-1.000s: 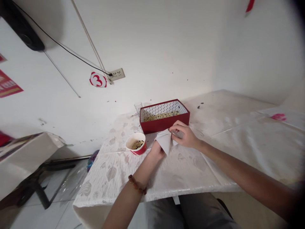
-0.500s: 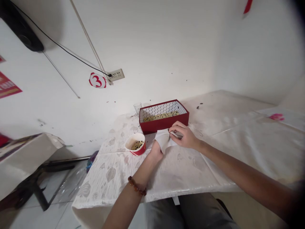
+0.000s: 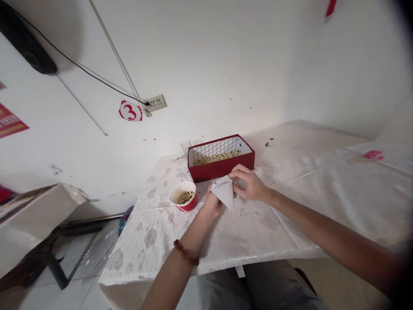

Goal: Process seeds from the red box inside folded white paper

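Observation:
Both my hands hold a folded white sheet of paper (image 3: 225,192) just in front of a red box (image 3: 222,167). My left hand (image 3: 212,205) grips the paper's lower left part from underneath, a bead bracelet on its wrist. My right hand (image 3: 249,183) pinches the paper's right side, fingers curled on it. The red box has a patterned white lining and a layer of mixed seeds or beans on its floor. To the left of my left hand stands a red and white paper cup (image 3: 183,196) with some of the same seeds inside.
A small clear glass (image 3: 186,147) stands behind the box by the wall. The table (image 3: 300,189) has a white leaf-patterned cloth. On the wall are a power strip (image 3: 155,103) and a round "3" sign (image 3: 130,112). Another table (image 3: 29,215) stands at the left.
The paper has been raised a little and its folded flap now stands up between my hands. Both hands stay in the same spot in front of the box.

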Tool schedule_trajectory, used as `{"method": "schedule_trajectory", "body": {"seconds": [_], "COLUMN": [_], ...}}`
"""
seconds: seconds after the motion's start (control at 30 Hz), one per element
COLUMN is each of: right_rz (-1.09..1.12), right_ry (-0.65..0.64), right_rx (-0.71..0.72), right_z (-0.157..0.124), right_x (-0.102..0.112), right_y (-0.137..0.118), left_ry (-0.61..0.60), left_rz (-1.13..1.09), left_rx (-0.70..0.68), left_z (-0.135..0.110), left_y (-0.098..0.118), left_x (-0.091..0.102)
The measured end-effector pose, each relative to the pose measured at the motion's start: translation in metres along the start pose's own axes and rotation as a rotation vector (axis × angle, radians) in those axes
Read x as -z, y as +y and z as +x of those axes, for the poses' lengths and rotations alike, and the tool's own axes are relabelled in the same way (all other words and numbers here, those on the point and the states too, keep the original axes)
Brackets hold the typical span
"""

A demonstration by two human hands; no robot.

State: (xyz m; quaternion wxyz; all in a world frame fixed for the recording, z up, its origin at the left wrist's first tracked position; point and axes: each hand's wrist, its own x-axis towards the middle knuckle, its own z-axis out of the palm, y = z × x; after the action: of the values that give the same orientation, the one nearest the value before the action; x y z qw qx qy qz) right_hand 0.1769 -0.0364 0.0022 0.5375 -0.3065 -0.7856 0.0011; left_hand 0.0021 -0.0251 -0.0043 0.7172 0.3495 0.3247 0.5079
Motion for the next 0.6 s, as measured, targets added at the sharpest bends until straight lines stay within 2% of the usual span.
{"method": "schedule_trajectory", "body": {"seconds": [0.2, 0.37, 0.6], "right_rz": [-0.05, -0.07, -0.13], "right_ry": [0.017, 0.001, -0.021], "right_rx": [-0.011, -0.019, -0.019], "right_z": [0.0029, 0.0036, 0.0015], "right_x": [0.0019, 0.0019, 0.0007], "right_y": [-0.0048, -0.0047, 0.0002], "left_ry": [0.068, 0.099, 0.085], "left_rz": [-0.032, 0.025, 0.046], "left_rx": [-0.014, -0.011, 0.003], "left_z": [-0.0025, -0.0025, 0.0007], "left_y": [0.0012, 0.0011, -0.007], "left_x": [-0.0041, -0.0037, 0.0006]}}
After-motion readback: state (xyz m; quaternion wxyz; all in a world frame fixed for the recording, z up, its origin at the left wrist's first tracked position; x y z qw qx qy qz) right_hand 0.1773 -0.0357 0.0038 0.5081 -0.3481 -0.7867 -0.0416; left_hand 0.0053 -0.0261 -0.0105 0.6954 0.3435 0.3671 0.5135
